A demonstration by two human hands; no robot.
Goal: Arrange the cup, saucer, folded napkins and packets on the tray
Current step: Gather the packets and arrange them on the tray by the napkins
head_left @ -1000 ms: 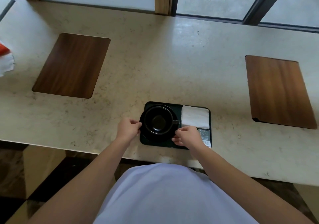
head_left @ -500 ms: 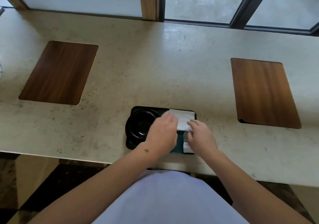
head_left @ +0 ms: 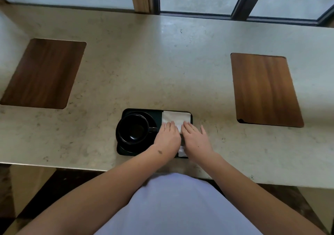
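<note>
Both hands flat, left hand (head_left: pixel 167 137) and right hand (head_left: pixel 196 138) pressing folded napkins (head_left: pixel 174 117), black cup (head_left: pixel 132 128) beside on tray (head_left: pixel 124 112)

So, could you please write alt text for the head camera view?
Both hands, left hand and right hand, rest flat on a white napkin on a small dark tray. A black cup on its saucer fills the tray's left side, on a pale stone counter.
</note>
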